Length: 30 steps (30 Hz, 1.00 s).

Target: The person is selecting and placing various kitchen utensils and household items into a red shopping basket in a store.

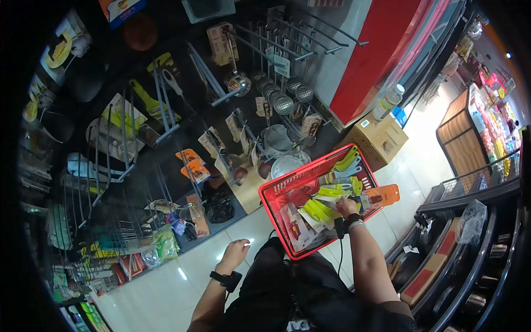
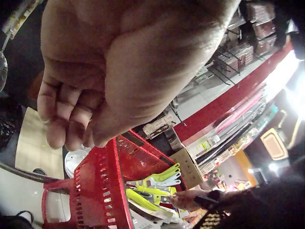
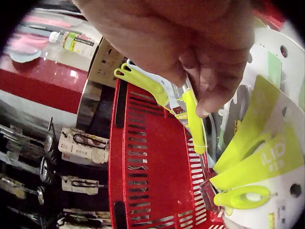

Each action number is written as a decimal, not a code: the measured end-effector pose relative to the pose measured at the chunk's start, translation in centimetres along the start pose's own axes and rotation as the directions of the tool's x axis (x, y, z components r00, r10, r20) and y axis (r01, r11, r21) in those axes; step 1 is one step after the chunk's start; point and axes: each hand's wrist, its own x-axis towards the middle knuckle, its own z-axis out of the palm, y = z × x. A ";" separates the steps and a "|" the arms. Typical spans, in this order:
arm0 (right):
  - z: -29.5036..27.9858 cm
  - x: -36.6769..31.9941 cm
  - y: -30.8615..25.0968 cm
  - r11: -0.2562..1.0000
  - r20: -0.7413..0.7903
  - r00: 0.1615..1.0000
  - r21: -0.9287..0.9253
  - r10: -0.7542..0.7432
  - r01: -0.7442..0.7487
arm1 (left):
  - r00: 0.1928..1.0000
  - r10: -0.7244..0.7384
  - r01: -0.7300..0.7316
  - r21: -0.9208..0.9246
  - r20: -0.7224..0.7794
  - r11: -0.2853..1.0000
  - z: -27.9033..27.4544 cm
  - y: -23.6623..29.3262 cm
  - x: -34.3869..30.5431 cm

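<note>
right hand (image 1: 347,207) pinched green-handled tool (image 3: 195,128) with fingers inside red basket (image 3: 162,174); left hand (image 1: 233,257) hung apart, fingers loosely curled, empty. steady pinch, clear of neighbouring cards (image 3: 252,131), suited best.

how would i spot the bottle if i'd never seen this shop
Find the red basket, then the cardboard box beside its far end. The bottle stands on that box: clear, with a white cap and a yellow-green label, unlike the brown cardboard below.
</note>
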 end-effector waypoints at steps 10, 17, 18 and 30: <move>0.1 -8.4 -8.7 0.129 0.326 0.464 -0.688 -0.823 0.714 | 0.969 0.243 -0.240 0.067 -0.044 0.969 1.6 6.9 3.6; -0.5 -20.1 -16.8 0.282 0.610 0.467 -0.379 -0.640 0.881 | 0.860 0.452 -0.445 0.087 -0.236 0.891 -0.3 16.7 6.4; -0.4 -20.7 -17.1 0.225 0.654 0.422 -0.367 -0.628 0.903 | 0.805 0.500 -0.472 0.167 -0.320 0.866 -0.8 18.4 6.3; 6.6 -28.0 -17.8 0.568 0.902 0.314 -0.098 -0.296 0.817 | 0.824 0.291 -0.481 -0.328 -0.487 0.813 -0.6 16.5 2.6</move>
